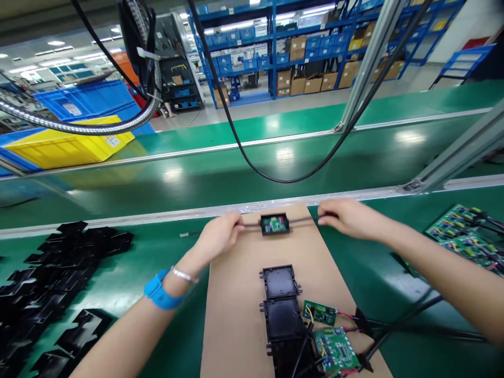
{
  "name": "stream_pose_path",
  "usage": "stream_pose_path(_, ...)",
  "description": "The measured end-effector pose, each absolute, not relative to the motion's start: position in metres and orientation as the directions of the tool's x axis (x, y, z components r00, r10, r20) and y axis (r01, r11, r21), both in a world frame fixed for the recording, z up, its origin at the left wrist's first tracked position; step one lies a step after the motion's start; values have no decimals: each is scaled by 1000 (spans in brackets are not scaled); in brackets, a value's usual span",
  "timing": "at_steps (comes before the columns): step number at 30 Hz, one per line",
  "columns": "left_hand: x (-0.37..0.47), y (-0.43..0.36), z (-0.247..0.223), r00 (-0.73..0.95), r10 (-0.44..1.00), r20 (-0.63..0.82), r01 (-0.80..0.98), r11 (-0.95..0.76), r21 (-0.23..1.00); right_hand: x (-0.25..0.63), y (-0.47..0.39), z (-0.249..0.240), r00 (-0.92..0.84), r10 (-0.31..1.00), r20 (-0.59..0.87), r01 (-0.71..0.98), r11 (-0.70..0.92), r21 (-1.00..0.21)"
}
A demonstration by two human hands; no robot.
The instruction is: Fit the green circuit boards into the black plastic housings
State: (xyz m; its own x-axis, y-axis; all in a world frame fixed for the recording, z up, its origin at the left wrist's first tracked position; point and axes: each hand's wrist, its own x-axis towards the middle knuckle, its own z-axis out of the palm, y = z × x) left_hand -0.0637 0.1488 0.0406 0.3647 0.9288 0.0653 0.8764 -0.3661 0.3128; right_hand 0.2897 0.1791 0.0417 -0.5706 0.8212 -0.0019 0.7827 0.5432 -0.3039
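A black case (274,224) with a green circuit board inside lies at the far end of the brown cardboard (236,294). Cables leave the case on both sides. My left hand (221,234) pinches the left cable, whose pale end sticks out beyond the hand. The right cable is held between the closed fingers of my right hand (346,218). Nearer to me, black case halves (281,317) lie in a column on the cardboard. Green boards (336,349) with red, yellow and black wires sit beside them.
Many black plastic parts (74,262) cover the left of the green table. More wired boards (468,236) lie at the right. A metal rail (157,216) runs behind the cardboard. A black cable (287,181) hangs in front, and yellow and blue bins (71,142) stand back left.
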Motion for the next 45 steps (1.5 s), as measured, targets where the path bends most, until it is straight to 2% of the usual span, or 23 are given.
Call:
stream_pose_path(3, -48, 204, 56, 260, 950, 170, 907, -301, 293, 280, 232, 73, -483, 871, 86, 830, 487, -270)
stream_pose_path(7, -29, 221, 66, 207, 948, 242, 903, -280, 327, 260, 238, 100, -513, 856, 65, 810, 507, -293)
stream_pose_path(11, -19, 149, 60, 351, 922, 166, 807, -387, 446, 249, 148, 82, -671, 735, -102, 708, 594, -383)
stream_pose_path(13, -12, 102, 59, 424, 901, 92, 729, -400, 556, 247, 98, 68, -774, 579, -256, 611, 577, -542)
stream_pose_path(14, -7, 82, 60, 451, 892, 18, 652, -343, 676, 245, 79, 63, -769, 585, -258, 613, 560, -557)
stream_pose_path(16, 5, 51, 62, 491, 869, -64, 548, -251, 798, 242, 56, 60, -736, 637, -227, 625, 512, -590)
stream_pose_path(17, 12, 41, 63, 509, 856, -87, 530, -232, 816, 240, 52, 62, -718, 670, -189, 620, 492, -611)
stream_pose_path(20, 27, 27, 67, 512, 850, -119, 591, -248, 768, 237, 54, 77, -667, 741, -74, 571, 444, -691)
stream_pose_path(24, 32, 27, 65, 400, 903, -158, 622, -141, 770, 237, 55, 87, -561, 827, -32, 565, 354, -745)
stream_pose_path(26, 32, 28, 63, 345, 923, -174, 611, -80, 788, 233, 51, 82, -503, 864, 11, 592, 354, -724)
stream_pose_path(28, 33, 29, 61, 299, 937, -180, 603, -39, 797, 222, 46, 74, -424, 898, 113, 667, 395, -632)
stream_pose_path(31, 36, 31, 58, 256, 950, -179, 560, 4, 828, 196, 43, 68, -388, 891, 234, 816, 451, -362)
stream_pose_path(33, 38, 33, 56, 265, 942, -207, 457, 67, 887, 180, 43, 68, -451, 866, 214, 847, 491, -201)
stream_pose_path(34, 38, 34, 55, 280, 931, -234, 390, 112, 914, 175, 43, 69, -484, 854, 188, 843, 513, -162)
stream_pose_path(36, 35, 37, 53, 333, 895, -298, 268, 213, 940, 171, 45, 71, -532, 830, 166, 816, 555, -160)
stream_pose_path(40, 12, 42, 57, 440, 806, -395, 189, 347, 919, 181, 51, 72, -633, 746, 207, 686, 664, -296)
stream_pose_path(43, -14, 42, 63, 477, 760, -441, 212, 387, 897, 191, 60, 68, -702, 686, 191, 604, 715, -352)
stream_pose_path(45, -29, 41, 63, 461, 768, -444, 312, 328, 892, 194, 69, 64, -722, 677, 142, 594, 712, -373)
